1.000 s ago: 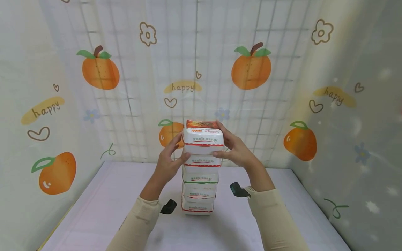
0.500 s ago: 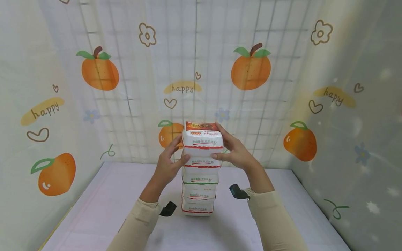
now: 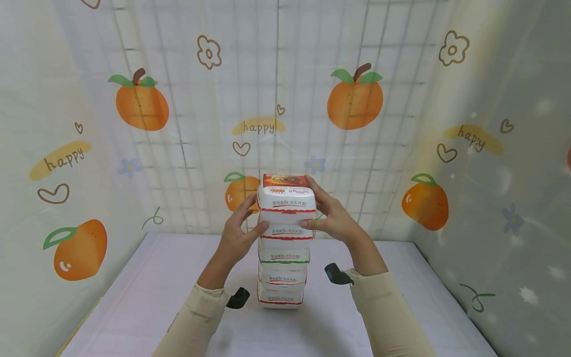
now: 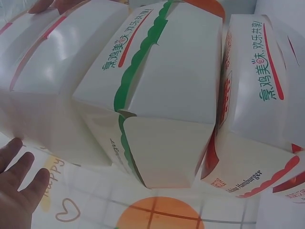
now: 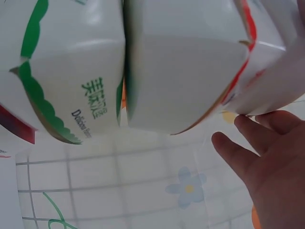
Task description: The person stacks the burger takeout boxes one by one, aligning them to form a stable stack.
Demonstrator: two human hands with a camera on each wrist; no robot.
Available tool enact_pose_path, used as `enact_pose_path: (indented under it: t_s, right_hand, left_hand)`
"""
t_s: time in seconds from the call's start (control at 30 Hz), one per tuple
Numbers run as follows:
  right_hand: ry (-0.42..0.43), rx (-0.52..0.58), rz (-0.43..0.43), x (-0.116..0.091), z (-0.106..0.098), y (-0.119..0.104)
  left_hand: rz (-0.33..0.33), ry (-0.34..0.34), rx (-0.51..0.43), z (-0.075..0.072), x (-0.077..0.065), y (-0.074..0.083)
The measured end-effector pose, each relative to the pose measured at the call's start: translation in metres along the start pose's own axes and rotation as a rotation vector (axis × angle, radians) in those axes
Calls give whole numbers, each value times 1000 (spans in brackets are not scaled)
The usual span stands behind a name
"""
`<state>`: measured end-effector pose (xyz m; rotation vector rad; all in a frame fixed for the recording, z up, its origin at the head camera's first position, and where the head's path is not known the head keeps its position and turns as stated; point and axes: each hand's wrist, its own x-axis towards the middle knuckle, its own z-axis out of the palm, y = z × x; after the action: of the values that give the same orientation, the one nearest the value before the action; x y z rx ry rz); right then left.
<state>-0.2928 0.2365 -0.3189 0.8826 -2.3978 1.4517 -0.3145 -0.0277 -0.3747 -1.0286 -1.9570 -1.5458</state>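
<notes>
Several white hamburger boxes stand in one upright stack in the head view. The top box (image 3: 287, 201) has a red printed lid and a red scalloped edge. The box under it (image 3: 290, 231) is also red-edged, and a green-edged box (image 3: 284, 254) sits in the middle. My left hand (image 3: 238, 239) lies along the left side of the upper boxes, thumb at the front corner, fingers fairly straight. On the other side, my right hand (image 3: 339, 218) touches the top box, its thumb across the front and fingers reaching toward the back. Some fingertips are hidden behind the box.
The stack rests on a pale tabletop (image 3: 178, 277). Behind it hangs a white curtain (image 3: 285, 64) printed with oranges, with a wire grid showing through. Small black cameras (image 3: 238, 298) are strapped to both wrists.
The whole scene sits slightly lower in the head view. Both hands stay at the upper boxes, and the stack looks unchanged.
</notes>
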Motion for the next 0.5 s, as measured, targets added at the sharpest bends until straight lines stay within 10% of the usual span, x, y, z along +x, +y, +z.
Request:
enact_pose_path:
  t_s: [0.5]
  right_hand:
    - [5, 23, -18, 3, 0, 8]
  left_hand:
    - [-50, -8, -11, -3, -4, 34]
